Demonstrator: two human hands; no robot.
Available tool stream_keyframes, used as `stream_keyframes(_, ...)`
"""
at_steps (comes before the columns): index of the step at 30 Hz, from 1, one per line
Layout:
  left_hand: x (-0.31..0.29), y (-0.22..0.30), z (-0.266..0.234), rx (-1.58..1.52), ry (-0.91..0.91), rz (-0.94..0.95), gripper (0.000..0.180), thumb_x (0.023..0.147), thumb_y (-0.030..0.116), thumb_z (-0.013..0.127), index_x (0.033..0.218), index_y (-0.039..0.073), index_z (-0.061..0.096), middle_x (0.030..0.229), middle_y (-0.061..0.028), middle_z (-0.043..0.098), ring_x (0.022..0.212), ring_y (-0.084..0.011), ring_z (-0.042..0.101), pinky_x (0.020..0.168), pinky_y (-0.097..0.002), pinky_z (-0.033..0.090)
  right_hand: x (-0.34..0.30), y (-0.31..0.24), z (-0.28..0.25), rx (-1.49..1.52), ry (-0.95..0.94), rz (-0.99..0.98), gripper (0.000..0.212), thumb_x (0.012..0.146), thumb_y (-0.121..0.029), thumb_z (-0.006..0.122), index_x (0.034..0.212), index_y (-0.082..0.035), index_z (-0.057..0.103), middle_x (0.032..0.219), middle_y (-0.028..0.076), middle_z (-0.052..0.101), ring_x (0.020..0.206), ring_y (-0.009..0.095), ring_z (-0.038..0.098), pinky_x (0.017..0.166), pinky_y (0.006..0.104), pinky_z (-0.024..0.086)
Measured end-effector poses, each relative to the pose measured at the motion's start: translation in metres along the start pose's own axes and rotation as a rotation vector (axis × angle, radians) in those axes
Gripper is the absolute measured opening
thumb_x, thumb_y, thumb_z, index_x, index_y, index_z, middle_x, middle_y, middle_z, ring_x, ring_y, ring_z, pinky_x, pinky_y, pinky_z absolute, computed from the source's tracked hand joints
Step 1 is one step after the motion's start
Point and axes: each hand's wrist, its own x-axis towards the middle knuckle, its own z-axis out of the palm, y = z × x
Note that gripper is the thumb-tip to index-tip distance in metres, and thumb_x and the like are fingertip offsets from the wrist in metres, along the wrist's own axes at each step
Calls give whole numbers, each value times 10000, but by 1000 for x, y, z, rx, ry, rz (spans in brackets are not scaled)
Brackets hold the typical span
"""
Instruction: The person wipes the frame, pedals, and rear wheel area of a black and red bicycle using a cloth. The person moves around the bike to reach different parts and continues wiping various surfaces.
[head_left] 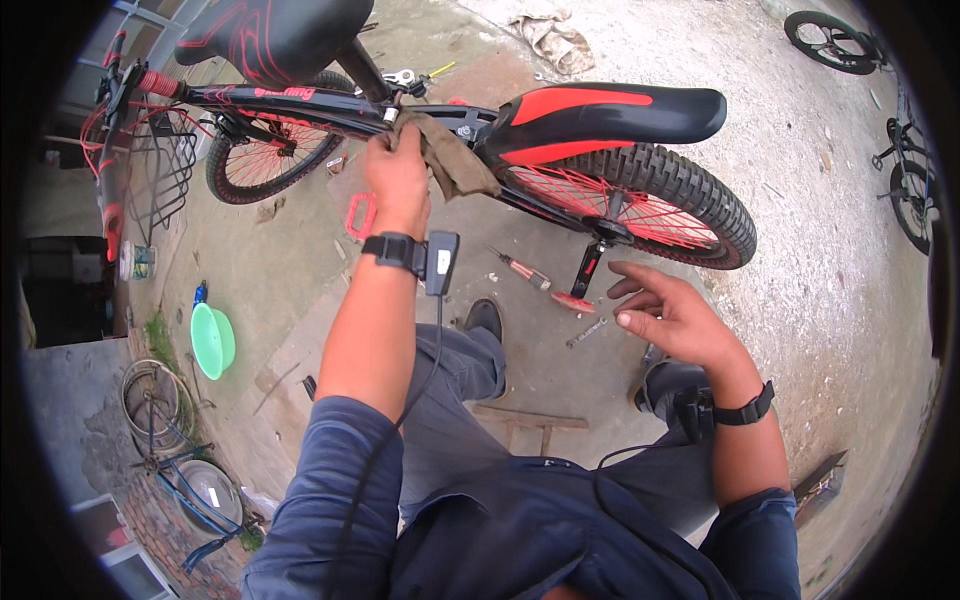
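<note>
Left hand [398, 172]: one, closed about a brown rag [462, 160], the cloth spilling out to its right, against the bicycle below the seat post.

Bicycle [320, 104]: one, black and red, upright, crossing beyond both hands. Saddle [285, 40], black with red lines, ahead and to the left of the left hand; front wheel [225, 165], red-spoked, farther left. Rear mudguard [615, 115], black and red, well to the right of the same hand, above a knobbly rear tyre [728, 205].

Right hand [668, 312]: one, holding nothing, fingers loosely bent and spread (a black strap [745, 405] circles the wrist behind it). Just to its left, a pedal [573, 302], red, on its crank.

Loose items on the ground: a screwdriver [525, 270], left of the right hand, past the pedal; a wrench [587, 333], metal, near that hand on its left; a red plastic piece [360, 215], beside the left hand, nearer the wearer; a basin [212, 341], pale green, tilted, well to the left of the left hand.
</note>
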Motion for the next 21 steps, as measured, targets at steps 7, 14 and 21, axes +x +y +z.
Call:
stream_keyframes(7, -25, 1, -6, -15, -109, -125, 277, 940, 202, 736, 1060, -12, 606, 892, -26, 608, 745, -98, 507, 642, -272, 437, 1, -2, 3, 18, -9, 0, 678, 972, -233, 741, 1528, 5, 434, 1258, 140, 639, 1036, 160, 669, 940, 325, 538)
stream_keyframes(14, 6, 18, -34, -13, -130, -194, 214, 991, 175, 669, 1086, 0, 590, 907, -65, 661, 731, -125, 614, 577, -286, 480, -3, -3, -1, 70, 23, 57, 672, 977, -233, 735, 1523, 15, 432, 1260, 145, 638, 1039, 160, 666, 949, 327, 536)
stream_keyframes(21, 5, 24, -27, -120, -207, -126, 117, 989, 82, 571, 1080, 12, 593, 928, -106, 693, 705, -146, 631, 513, -281, 435, 3, -4, 2, 65, -13, 42, 669, 978, -222, 733, 1525, 14, 429, 1261, 141, 638, 1048, 154, 661, 956, 323, 530)
